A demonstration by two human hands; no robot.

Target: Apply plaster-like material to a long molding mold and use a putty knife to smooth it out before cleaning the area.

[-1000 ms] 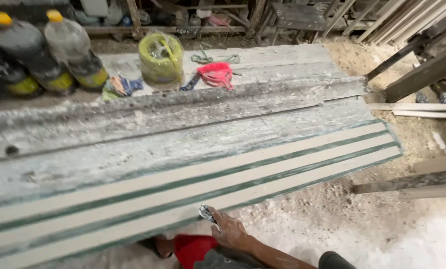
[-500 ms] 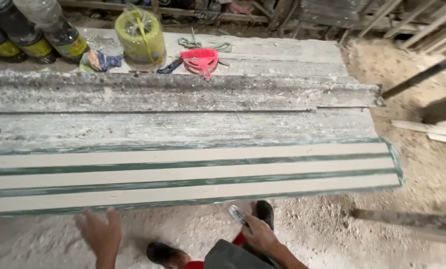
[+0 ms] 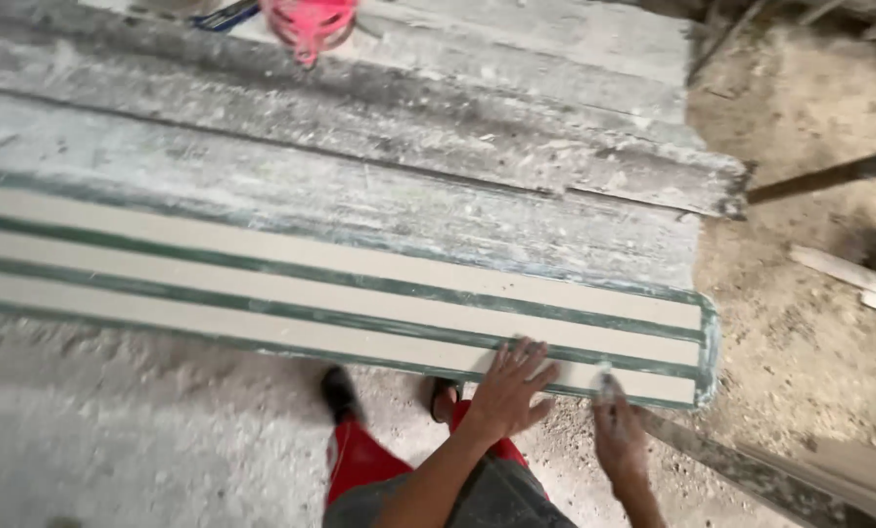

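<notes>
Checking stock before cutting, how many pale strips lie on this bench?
3 long pale flat strips, side by side at the near edge: far, middle, near. More may lie beyond the left frame edge.

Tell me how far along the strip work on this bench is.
Three pale strips already lie side by side on the green-edged board. In hand: the left hand lies flat on the nearest strip's end, while the right hand holds a small tool at its edge. What remains cannot be told.

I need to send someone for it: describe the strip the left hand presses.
On the dusty grey workbench, three pale strips lie side by side at the near edge, parted by green lines. The left hand rests on the nearest strip, the one bordering the bench's edge.
</notes>
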